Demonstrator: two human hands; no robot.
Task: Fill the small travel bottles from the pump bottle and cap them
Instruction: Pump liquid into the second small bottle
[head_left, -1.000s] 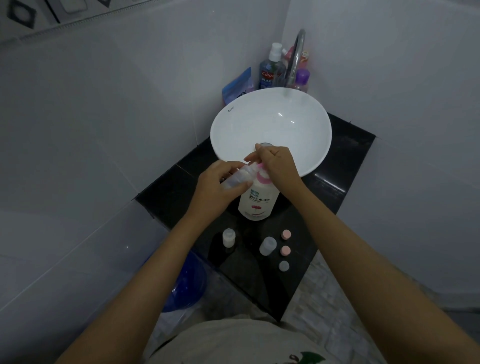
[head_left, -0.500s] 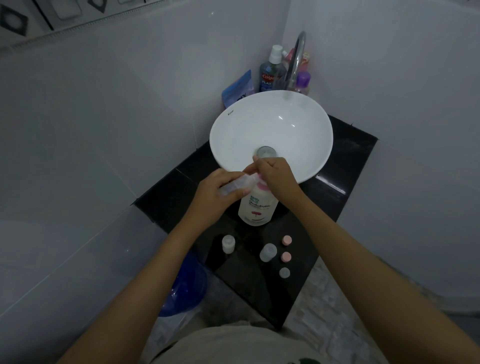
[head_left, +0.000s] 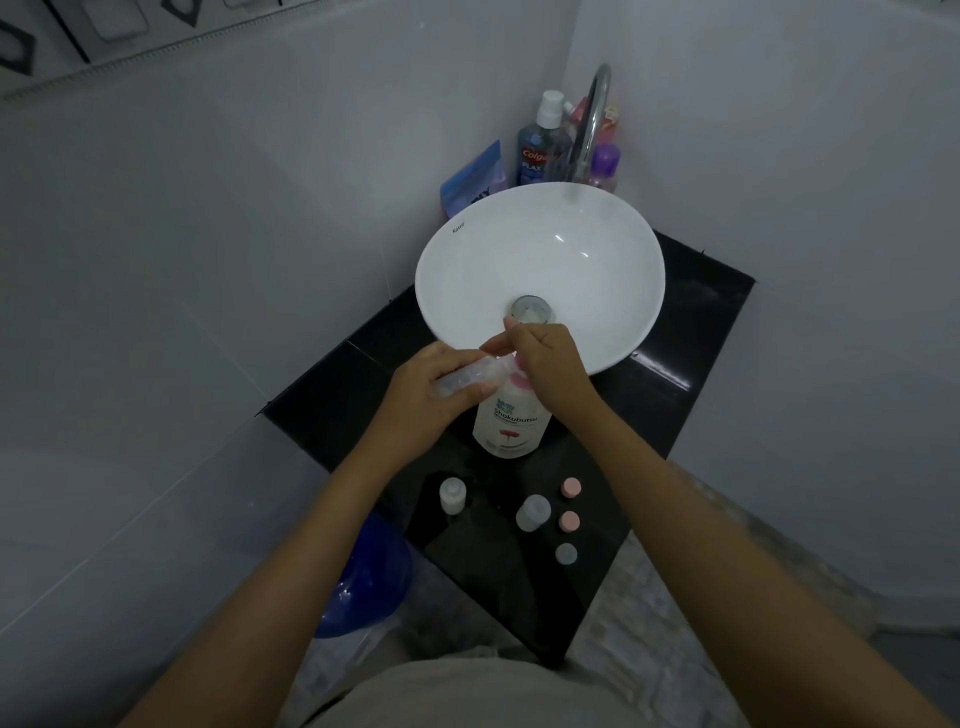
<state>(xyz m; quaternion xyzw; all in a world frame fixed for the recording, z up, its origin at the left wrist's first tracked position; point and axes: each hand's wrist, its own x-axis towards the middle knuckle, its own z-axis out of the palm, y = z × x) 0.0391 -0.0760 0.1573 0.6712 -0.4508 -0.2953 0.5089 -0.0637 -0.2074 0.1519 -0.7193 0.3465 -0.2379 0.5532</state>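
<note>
A white pump bottle with a pink pump stands on the black counter in front of the sink. My right hand rests on top of its pump head. My left hand holds a clear small travel bottle tilted on its side, its mouth at the pump spout. Two more small bottles stand uncapped nearer me: one on the left, one on the right. Beside the right one lie three loose caps, two pink and one pale grey.
A white round basin with a chrome tap fills the back of the counter. Behind it stand a mouthwash bottle, a purple bottle and a blue pouch. A blue bucket sits on the floor below left.
The view has shifted slightly. Both hands stay at the pump bottle with the travel bottle held at the spout; little else has moved.
</note>
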